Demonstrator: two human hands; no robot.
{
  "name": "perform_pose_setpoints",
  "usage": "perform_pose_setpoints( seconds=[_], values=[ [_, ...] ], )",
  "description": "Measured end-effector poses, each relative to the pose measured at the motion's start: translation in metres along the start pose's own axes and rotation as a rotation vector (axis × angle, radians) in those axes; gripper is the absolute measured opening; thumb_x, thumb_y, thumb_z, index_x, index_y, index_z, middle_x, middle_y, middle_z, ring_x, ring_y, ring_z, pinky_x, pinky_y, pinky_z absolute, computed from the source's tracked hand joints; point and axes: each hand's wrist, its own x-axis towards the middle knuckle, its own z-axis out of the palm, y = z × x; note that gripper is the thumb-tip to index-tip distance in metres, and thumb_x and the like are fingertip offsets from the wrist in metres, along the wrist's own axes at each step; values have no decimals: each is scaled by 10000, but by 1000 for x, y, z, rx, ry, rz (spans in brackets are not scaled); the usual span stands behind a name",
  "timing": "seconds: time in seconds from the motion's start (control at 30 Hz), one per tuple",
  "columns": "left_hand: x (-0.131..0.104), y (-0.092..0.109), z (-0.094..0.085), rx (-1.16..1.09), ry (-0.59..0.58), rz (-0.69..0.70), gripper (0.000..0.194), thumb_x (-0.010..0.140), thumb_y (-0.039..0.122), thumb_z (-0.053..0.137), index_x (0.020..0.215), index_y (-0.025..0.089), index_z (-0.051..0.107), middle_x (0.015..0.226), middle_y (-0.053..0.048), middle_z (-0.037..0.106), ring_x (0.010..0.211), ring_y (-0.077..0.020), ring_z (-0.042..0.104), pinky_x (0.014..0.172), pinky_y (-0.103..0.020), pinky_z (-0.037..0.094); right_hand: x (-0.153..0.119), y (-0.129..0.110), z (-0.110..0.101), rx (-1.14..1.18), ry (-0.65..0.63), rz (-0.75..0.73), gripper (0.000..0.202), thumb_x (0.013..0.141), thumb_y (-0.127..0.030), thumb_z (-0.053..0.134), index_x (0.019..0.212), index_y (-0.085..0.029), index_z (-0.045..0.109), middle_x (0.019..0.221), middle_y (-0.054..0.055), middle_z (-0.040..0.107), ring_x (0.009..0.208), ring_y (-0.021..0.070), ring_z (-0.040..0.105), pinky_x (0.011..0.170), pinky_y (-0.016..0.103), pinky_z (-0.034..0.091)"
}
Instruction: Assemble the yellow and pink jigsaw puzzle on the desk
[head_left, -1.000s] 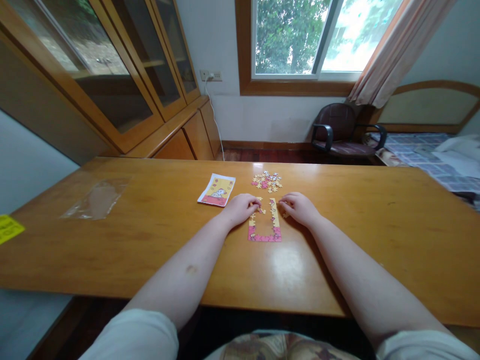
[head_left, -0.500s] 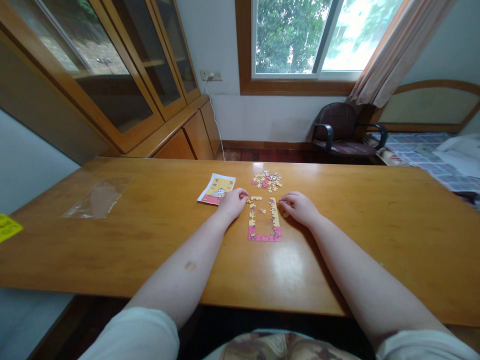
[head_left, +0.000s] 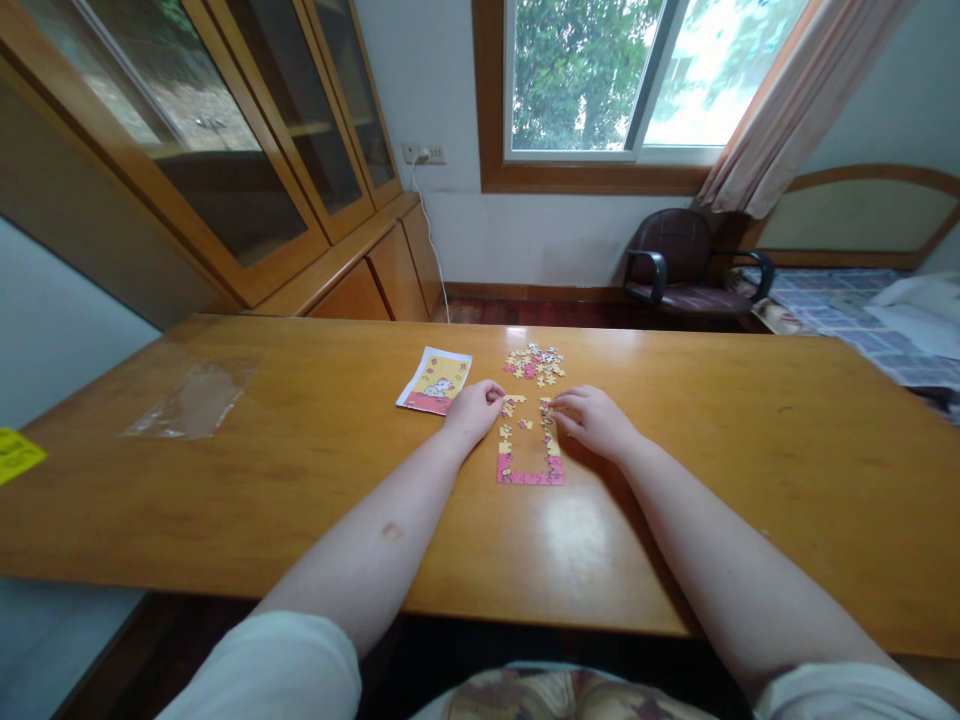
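Observation:
A partly joined jigsaw puzzle border (head_left: 529, 478) lies on the wooden table, with pink pieces along its near edge and yellow ones up the sides. My left hand (head_left: 475, 412) is at its far left corner, thumb and finger pinched on a small yellow puzzle piece (head_left: 508, 410). On the right side, my right hand (head_left: 596, 418) rests with fingers stretched out and apart, their tips touching the top of the border's right column. One loose puzzle piece (head_left: 525, 425) lies inside the border. Beyond it is a pile of loose puzzle pieces (head_left: 534, 364).
A picture sheet (head_left: 435, 380) with a yellow and pink design lies left of the puzzle, partly behind my left hand. Farther left is a clear plastic bag (head_left: 193, 398) on the table (head_left: 315, 470). An office chair (head_left: 679, 260) stands beyond the table.
My left hand has moved slightly right with the piece, to the border's top left corner. My right hand has shifted left onto the right column, its fingers now over those pieces.

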Motion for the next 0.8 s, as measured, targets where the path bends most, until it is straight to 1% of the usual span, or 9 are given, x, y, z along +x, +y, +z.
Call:
perform_pose_setpoints(
  seconds=[0.07, 0.23, 0.33, 0.4, 0.47, 0.6, 0.67, 0.8],
  values=[
    [1, -1, 1, 7, 8, -7, 129, 805, 252, 589, 895, 212, 670, 872, -17, 731, 802, -164, 661, 732, -267, 504, 1, -12, 0, -50, -57, -42, 322, 916, -385, 525, 1128, -209, 692, 1147, 103, 676, 1008, 244, 592, 933, 405, 430],
    [2, -2, 3, 28, 18, -3, 126, 805, 253, 585, 887, 211, 670, 856, -15, 726, 796, -165, 656, 729, -266, 498, 4, -39, 8, -178, -144, -37, 534, 877, -553, 533, 1325, -264, 566, 1375, 97, 541, 1181, 310, 484, 1000, 475, 364],
    [1, -1, 3, 32, 18, 7, 129, 807, 257, 581, 884, 206, 672, 855, -18, 725, 793, -165, 654, 720, -264, 496, 5, -47, 16, -227, -180, -47, 602, 884, -603, 477, 1395, -286, 490, 1485, 88, 420, 1303, 356, 386, 1075, 534, 270],
    [1, 0, 3, 36, 16, 2, 135, 808, 263, 583, 887, 206, 676, 864, -21, 726, 799, -167, 654, 722, -264, 496, 6, -49, 20, -241, -194, -37, 645, 876, -642, 448, 1416, -290, 463, 1523, 100, 354, 1369, 382, 302, 1110, 581, 180],
    [1, 1, 2, 35, 9, -6, 141, 809, 265, 584, 895, 205, 678, 875, -22, 729, 805, -166, 655, 725, -263, 497, 6, -50, 22, -234, -205, -26, 654, 876, -661, 421, 1417, -296, 462, 1536, 111, 325, 1398, 387, 254, 1119, 607, 128],
    [0, 1, 2, 36, -2, -9, 146, 812, 258, 581, 900, 200, 681, 877, -23, 729, 798, -163, 655, 723, -260, 499, 5, -48, 20, -183, -229, -62, 607, 897, -653, 378, 1382, -311, 506, 1530, 91, 344, 1412, 374, 235, 1129, 604, 121],
    [0, 0, 1, 42, 2, -4, 142, 809, 252, 584, 897, 203, 683, 876, -23, 729, 801, -165, 654, 724, -261, 499, 6, -47, 21, -177, -217, -65, 618, 898, -647, 383, 1403, -304, 480, 1531, 90, 342, 1416, 367, 228, 1136, 596, 117],
    [0, 2, 1, 58, 7, -1, 133, 814, 255, 582, 885, 203, 682, 867, -26, 728, 804, -169, 652, 725, -265, 497, 8, -43, 26, -226, -156, 27, 681, 884, -645, 421, 1459, -281, 395, 1551, 132, 284, 1426, 382, 195, 1132, 605, 104]
  ],
)
